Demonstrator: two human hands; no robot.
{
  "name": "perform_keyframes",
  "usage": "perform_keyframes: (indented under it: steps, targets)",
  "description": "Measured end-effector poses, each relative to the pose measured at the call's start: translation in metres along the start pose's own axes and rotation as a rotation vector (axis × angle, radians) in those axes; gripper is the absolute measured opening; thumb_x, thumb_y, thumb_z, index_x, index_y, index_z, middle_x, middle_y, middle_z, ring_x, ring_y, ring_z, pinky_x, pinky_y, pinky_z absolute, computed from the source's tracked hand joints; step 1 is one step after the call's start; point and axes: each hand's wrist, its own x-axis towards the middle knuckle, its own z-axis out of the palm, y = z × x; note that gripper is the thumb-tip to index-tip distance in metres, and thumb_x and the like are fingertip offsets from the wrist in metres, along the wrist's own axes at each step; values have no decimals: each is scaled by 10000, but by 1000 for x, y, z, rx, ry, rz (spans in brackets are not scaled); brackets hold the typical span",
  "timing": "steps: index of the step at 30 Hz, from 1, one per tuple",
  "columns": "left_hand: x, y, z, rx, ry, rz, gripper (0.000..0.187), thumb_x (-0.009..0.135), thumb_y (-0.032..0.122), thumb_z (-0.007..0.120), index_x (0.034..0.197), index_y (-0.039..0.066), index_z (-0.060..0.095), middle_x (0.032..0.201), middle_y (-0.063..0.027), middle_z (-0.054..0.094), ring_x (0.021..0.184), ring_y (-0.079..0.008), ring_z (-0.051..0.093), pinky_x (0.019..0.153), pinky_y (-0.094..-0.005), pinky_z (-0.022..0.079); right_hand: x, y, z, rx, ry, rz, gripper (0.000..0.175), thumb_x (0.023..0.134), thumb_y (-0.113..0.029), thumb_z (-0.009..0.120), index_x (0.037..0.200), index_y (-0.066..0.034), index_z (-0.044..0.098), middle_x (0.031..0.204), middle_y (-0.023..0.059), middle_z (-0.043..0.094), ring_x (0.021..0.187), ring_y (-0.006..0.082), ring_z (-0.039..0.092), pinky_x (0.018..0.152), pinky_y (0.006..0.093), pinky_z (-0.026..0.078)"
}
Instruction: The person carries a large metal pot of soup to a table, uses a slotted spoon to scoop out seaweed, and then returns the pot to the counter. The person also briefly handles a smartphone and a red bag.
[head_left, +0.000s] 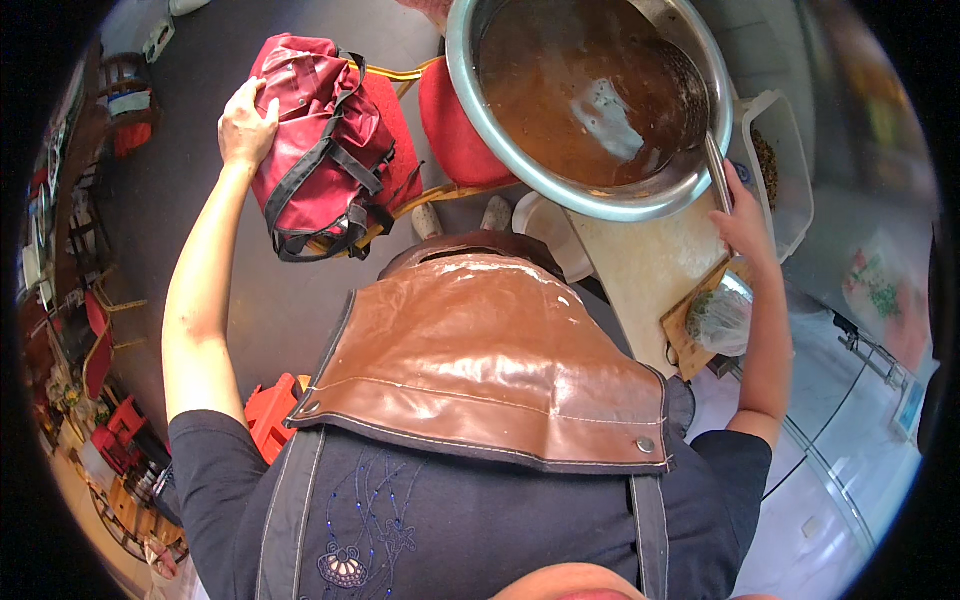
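Observation:
At the upper right a large metal basin (517, 169) holds brown liquid with a pale patch on its surface. My right hand (742, 214) grips the metal handle (718, 171) of a utensil whose perforated head lies partly in the liquid against the basin's right side. On the left, a red bag (315, 172) with black straps rests on a red-cushioned chair (394, 127). My left hand (251, 124) lies against the bag's upper left side, fingers spread. A brown apron covers my front.
A clear plastic bin (799, 172) with brown contents stands right of the basin. Below it, a plastic bag (720, 319) lies on a wooden board (675, 334) beside a pale tabletop (630, 277). A white tub (551, 232) is under the basin. A red plastic object (274, 416) is at lower left.

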Motion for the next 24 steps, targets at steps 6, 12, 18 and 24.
perform_keyframes:
  steps: [6,12,18,24]
  targets:
    - [0,1,0,6,9,-1,355,773,219,598,1084,52,568,1171,-126,545,1089,-262,517,943,-325,396,-11,-14,-37,264,-321,151,770,699,43,567,1386,-108,253,658,42,501,434,105,466,366,264,397]
    - [1,-1,2,-11,12,2,350,769,218,603,1077,53,575,1166,-120,551,1087,-253,520,942,-324,397,-9,-28,-39,378,-554,146,758,705,27,573,1383,-116,264,657,17,479,438,90,463,362,246,400]
    - [1,-2,3,-6,59,18,342,739,221,614,1047,75,590,1139,-109,572,1053,-254,544,916,-341,425,3,-39,-10,589,-688,153,751,717,27,569,1385,-108,253,646,9,477,450,79,452,369,229,394]
    - [1,-3,5,9,62,16,331,742,216,607,1040,73,591,1142,-113,570,1053,-256,544,917,-342,424,32,-49,26,702,-741,4,792,713,-17,638,1387,-81,228,665,19,494,466,83,458,381,224,387]
